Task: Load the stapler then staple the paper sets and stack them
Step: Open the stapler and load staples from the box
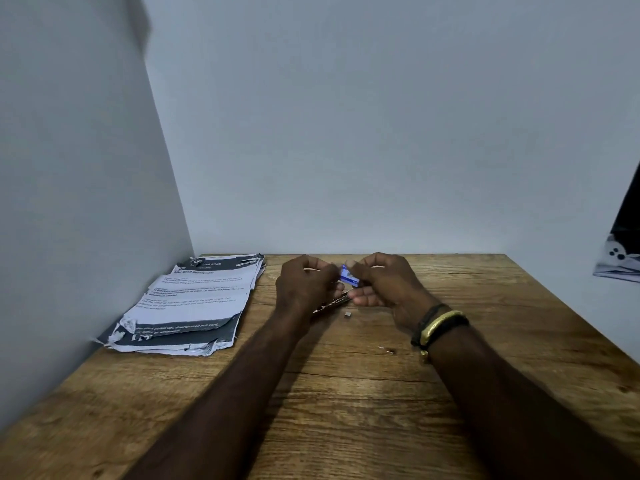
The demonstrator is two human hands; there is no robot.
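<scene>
Both hands meet above the middle of the wooden table (346, 393). My left hand (304, 285) and my right hand (384, 289) pinch a small blue and white staple box (348, 276) between their fingertips. A slim metallic stapler (332, 303) lies on the table just under the hands, mostly hidden by my left hand. A small block of staples (347, 315) sits on the wood beside it. A stack of printed paper sets (194, 303) with torn near edges rests at the left, against the wall.
A loose bit of staple (386, 349) lies on the table near my right wrist, which wears dark and gold bracelets (438, 327). Grey walls close off the left and back. A dark object with a printed cloth (623, 251) hangs at the far right.
</scene>
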